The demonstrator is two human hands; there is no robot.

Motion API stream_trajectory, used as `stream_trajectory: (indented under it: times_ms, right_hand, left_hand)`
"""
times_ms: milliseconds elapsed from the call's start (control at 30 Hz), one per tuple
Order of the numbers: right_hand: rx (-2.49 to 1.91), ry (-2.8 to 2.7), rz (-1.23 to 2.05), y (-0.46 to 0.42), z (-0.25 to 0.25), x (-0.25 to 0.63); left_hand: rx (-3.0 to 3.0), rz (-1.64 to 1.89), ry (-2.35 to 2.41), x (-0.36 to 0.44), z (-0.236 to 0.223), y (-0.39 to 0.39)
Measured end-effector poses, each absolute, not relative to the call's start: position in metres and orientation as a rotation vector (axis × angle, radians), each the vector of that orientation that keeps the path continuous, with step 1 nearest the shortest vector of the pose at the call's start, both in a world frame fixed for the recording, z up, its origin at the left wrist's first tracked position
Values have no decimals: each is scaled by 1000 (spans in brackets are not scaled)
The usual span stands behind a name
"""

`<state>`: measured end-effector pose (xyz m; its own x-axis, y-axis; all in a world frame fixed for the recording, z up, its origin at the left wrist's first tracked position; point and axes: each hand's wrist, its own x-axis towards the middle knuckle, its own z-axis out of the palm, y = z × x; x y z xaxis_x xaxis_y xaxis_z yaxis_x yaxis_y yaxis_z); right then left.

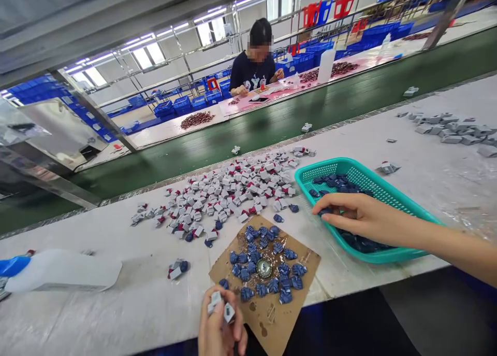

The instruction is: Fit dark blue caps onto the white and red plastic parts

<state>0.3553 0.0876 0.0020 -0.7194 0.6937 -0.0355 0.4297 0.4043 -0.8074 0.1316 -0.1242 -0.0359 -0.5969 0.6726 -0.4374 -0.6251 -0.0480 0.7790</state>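
While left grip point(216, 326) clasps grey parts point(216, 298), right grip point(361, 217) pinches a blue piece point(325, 211)

Narrow gap between cardboard point(277, 319) and basket point(388, 194); grey pile point(233, 187) beyond.

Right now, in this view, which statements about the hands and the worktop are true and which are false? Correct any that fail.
1. The left hand holds grey pieces. True.
2. The right hand is over the cardboard. False: the right hand is over the green basket.
3. Dark blue pieces lie on the cardboard. True.
4. The green basket is upside down. False: it is upright, with blue pieces inside.
5. A person is across the green belt. True.
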Motion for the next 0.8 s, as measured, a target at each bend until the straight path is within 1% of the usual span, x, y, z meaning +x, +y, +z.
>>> stream_trajectory:
  times_ms: [67, 167, 200, 300, 433, 567, 633, 733, 800]
  right_hand:
    - [-950, -2301, 1465, 73, 5, 343]
    - [-832, -2139, 1940, 50, 5, 325]
    - [-799, -2093, 2042, 43, 5, 319]
    - [-800, -2074, 2126, 27, 2, 304]
    - [-809, -2290, 1960, 17, 2, 291]
    - [-557, -2452, 1784, 7, 3, 284]
    - [-362, -2534, 1483, 0, -1, 283]
    - [-104, -2484, 887, -12, -14, 286]
    - [-24, -2429, 655, -17, -23, 287]
  left_hand:
    - [88, 1777, 1293, 145, -35, -121]
    - [113, 1721, 1266, 160, -36, -119]
    - [118, 1702, 1250, 164, -37, -120]
    - [128, 1647, 1189, 171, -42, -125]
    - [152, 1578, 1099, 173, -44, -133]
    - [153, 1496, 977, 173, -45, -134]
    - [139, 1467, 879, 175, -49, -131]
    - [144, 1449, 742, 180, -57, -125]
    - [155, 1444, 678, 184, -58, -124]
